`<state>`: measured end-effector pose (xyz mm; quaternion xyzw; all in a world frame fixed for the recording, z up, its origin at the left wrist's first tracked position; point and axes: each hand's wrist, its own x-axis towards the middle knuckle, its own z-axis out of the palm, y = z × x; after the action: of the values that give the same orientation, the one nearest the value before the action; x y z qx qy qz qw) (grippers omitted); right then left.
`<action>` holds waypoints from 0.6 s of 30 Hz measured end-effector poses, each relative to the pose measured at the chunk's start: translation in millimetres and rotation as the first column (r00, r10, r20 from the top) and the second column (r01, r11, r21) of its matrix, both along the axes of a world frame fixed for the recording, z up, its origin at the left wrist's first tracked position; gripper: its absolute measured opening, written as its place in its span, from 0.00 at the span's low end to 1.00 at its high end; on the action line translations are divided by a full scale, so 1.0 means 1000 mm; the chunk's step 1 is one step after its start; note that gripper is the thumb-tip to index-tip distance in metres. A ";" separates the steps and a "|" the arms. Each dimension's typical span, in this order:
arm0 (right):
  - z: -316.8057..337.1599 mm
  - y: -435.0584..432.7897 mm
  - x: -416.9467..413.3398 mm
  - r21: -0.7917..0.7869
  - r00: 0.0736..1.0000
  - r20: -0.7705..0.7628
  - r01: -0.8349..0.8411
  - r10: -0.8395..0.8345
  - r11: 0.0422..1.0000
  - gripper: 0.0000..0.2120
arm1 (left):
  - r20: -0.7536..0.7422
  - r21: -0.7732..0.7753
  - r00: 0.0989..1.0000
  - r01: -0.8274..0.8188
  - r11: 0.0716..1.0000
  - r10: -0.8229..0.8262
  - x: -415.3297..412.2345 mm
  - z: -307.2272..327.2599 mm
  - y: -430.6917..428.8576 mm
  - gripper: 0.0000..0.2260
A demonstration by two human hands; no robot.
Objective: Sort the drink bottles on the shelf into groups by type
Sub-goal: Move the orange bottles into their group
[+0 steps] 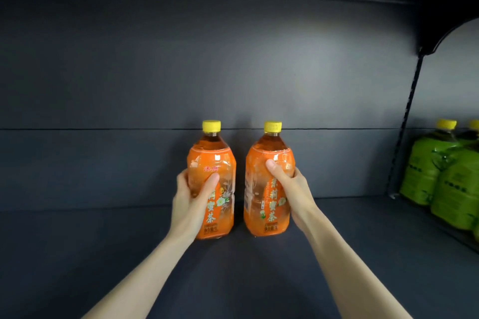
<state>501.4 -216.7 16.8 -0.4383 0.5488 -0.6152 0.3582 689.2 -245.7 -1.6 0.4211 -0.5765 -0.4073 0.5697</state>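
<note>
Two orange tea bottles upright on shelf, side by side: left hand grasps left bottle, right hand grasps right bottle. Green bottles well apart, right.

My right hand is gripping the right bottle, centre frame, its orange label showing 茉莉蜜茶 running downward. The left bottle in my left hand is showing 蜜茶. The green bottles, far right, are showing nothing legible.
</note>
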 end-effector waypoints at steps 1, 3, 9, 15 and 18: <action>0.000 0.000 -0.001 0.003 1.000 0.001 -0.015 0.015 1.000 0.47 | -0.032 0.041 0.999 0.036 0.999 -0.034 -0.003 -0.001 0.001 0.34; -0.001 0.003 -0.002 0.006 0.999 0.008 -0.036 0.035 0.999 0.46 | -0.079 0.081 0.994 0.086 0.993 -0.079 -0.006 0.000 0.001 0.32; -0.008 0.017 0.011 0.005 1.000 0.002 -0.013 0.013 1.000 0.44 | -0.112 0.057 0.990 0.092 0.994 -0.085 -0.012 0.002 0.014 0.27; 0.003 0.057 0.005 0.006 0.995 0.065 0.078 -0.078 0.997 0.36 | -0.078 0.038 0.993 0.097 0.995 -0.094 -0.016 0.012 0.051 0.26; 0.013 0.093 -0.014 -0.027 0.987 0.070 0.144 -0.142 0.989 0.32 | -0.037 0.001 0.991 0.132 0.991 -0.132 -0.031 0.023 0.078 0.27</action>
<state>487.6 -123.9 29.7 -0.3823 0.5566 -0.6624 0.3245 657.9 -167.5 21.3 0.3753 -0.5917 -0.4526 0.5515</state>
